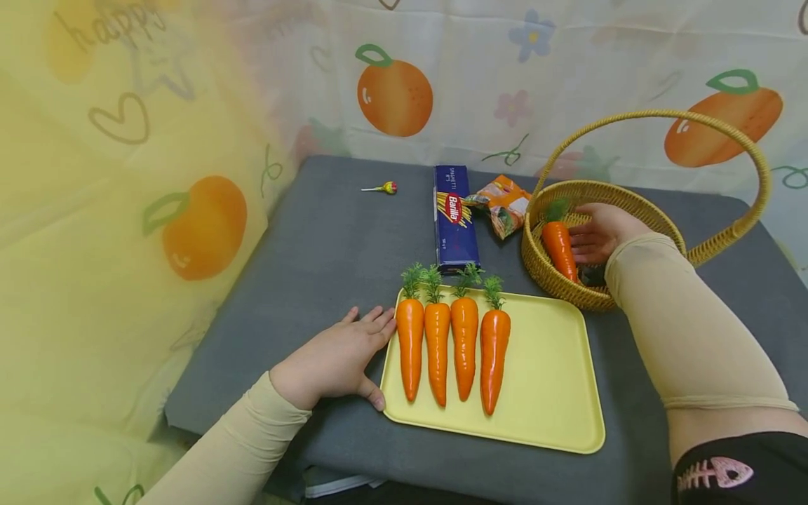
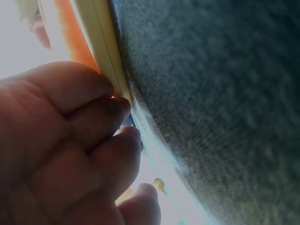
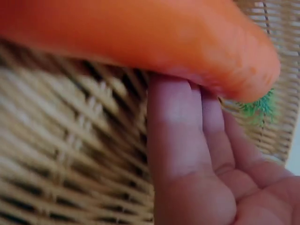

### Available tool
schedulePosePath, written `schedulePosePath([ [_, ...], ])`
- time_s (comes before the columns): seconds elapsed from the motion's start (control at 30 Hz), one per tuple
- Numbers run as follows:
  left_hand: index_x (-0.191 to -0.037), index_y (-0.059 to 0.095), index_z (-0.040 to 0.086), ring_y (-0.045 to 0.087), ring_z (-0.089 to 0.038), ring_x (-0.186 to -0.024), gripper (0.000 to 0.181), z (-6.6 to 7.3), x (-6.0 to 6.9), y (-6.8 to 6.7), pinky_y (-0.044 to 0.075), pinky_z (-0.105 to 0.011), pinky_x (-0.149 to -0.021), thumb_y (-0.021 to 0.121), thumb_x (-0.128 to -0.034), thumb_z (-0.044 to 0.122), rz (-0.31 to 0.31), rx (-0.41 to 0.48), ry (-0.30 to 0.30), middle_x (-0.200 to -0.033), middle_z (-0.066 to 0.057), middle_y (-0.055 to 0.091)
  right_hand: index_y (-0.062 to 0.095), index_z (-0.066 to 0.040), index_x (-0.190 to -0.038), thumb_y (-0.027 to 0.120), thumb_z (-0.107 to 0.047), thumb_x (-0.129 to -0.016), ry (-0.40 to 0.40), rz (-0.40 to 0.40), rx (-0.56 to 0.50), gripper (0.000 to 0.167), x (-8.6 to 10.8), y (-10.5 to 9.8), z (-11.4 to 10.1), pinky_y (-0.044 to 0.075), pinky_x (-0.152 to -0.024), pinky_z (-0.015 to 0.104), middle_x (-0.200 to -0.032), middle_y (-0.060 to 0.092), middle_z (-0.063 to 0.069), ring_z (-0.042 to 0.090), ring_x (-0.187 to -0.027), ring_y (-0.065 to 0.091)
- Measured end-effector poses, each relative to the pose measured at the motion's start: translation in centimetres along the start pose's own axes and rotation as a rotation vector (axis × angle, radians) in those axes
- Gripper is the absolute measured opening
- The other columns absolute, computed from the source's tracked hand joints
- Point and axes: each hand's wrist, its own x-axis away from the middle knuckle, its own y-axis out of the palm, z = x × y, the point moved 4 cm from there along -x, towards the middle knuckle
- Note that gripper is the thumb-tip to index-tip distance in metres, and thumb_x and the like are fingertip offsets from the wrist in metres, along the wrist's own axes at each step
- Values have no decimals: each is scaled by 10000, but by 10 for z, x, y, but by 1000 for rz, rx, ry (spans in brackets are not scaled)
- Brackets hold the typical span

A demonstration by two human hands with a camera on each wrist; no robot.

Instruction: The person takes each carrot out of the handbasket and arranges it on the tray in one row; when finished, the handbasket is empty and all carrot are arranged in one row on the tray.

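Observation:
Inside the wicker basket [image 1: 583, 294] at the right leans an orange carrot [image 1: 558, 249] with a green top. My right hand [image 1: 602, 228] reaches into the basket beside it; in the right wrist view its straight fingers [image 3: 176, 122] touch the carrot's side [image 3: 154, 37]. The right thumb cannot be made out there. My left hand [image 1: 337, 358] rests against the left edge of a yellow tray [image 1: 549, 372], fingertips at the rim and thumb spread near the front corner. Several carrots [image 1: 463, 347] lie side by side on the tray's left half, tops pointing away.
Behind the tray lies a blue spaghetti box [image 1: 456, 217], with a crumpled orange snack packet [image 1: 503, 203] between it and the basket. Farther left is a lollipop [image 1: 388, 187]. A tall handle [image 1: 760, 182] arches over the basket. Some dark thing [image 1: 592, 275] lies inside the basket.

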Motion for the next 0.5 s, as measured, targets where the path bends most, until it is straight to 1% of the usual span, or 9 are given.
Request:
schedulePosePath([
  [0.07, -1718, 348, 14, 257, -391, -1694, 1354, 0, 0, 0, 175, -666, -1358, 994, -689, 614, 1, 4, -1, -1808, -171, 300, -131, -79, -1753, 100, -620, -1129, -15, -22, 64, 857, -3, 3, -1, 502, -1146, 298, -1869, -65, 127, 242, -1426, 405],
  [0.1, -1718, 348, 13, 257, -392, -1694, 1354, 0, 0, -1, 175, -666, -1358, 993, -689, 613, 1, 6, -1, -1808, -171, 300, -125, -66, -1752, 90, -617, -1130, -25, -27, 93, 859, -4, 5, -1, 524, -1099, 290, -1868, -58, 148, 249, -1430, 403],
  [0.13, -1718, 347, 12, 256, -393, -1694, 1353, 1, 0, -1, 176, -666, -1358, 994, -690, 610, 2, 9, 0, -1808, -173, 299, -123, -54, -1750, 79, -613, -1130, -32, -39, 120, 859, -5, 6, -1, 522, -1087, 286, -1866, -50, 162, 254, -1447, 393],
  [0.17, -1718, 346, 11, 256, -393, -1694, 1353, 1, 1, -1, 176, -666, -1358, 994, -691, 608, 3, 10, 0, -1808, -173, 299, -121, -47, -1750, 73, -610, -1131, -40, -49, 144, 859, -6, 8, -1, 538, -1026, 266, -1865, -40, 172, 260, -1467, 382],
  [0.27, -1720, 343, 14, 251, -394, -1695, 1348, 1, 1, -1, 174, -667, -1358, 995, -696, 600, 0, 16, -2, -1810, -171, 296, -138, -29, -1743, 61, -611, -1134, -55, -93, 191, 866, -9, 15, -1, 505, -1055, 289, -1856, -66, 205, 318, -1570, 293],
  [0.33, -1721, 340, 14, 249, -394, -1696, 1348, 1, 1, 0, 172, -668, -1358, 996, -697, 596, -2, 18, -4, -1811, -171, 293, -158, -34, -1742, 68, -626, -1135, -64, -140, 194, 878, -11, 20, -2, 442, -1163, 349, -1855, -81, 205, 340, -1637, 204],
  [0.37, -1721, 339, 14, 249, -395, -1696, 1349, 0, 1, 0, 172, -668, -1358, 996, -696, 597, -1, 19, -3, -1811, -171, 293, -144, -35, -1749, 85, -638, -1137, -68, -157, 191, 889, -12, 23, -2, 409, -1201, 379, -1856, -58, 203, 342, -1645, 187],
  [0.43, -1720, 342, 11, 253, -398, -1694, 1352, 0, 1, 0, 174, -671, -1357, 998, -693, 598, 1, 18, -1, -1809, -173, 297, 6, -52, -1774, 169, -644, -1146, -76, -166, 194, 878, -12, 26, -2, 380, -1227, 413, -1814, 159, 219, 321, -1610, 268],
  [0.5, -1718, 344, 9, 258, -400, -1692, 1353, 0, 0, 0, 177, -672, -1355, 997, -692, 600, 3, 16, 2, -1808, -174, 300, 242, -96, -1703, 299, -616, -1156, -86, -147, 204, 757, -14, 28, -2, 436, -1191, 407, -1623, 466, 121, 243, -1467, 463],
])
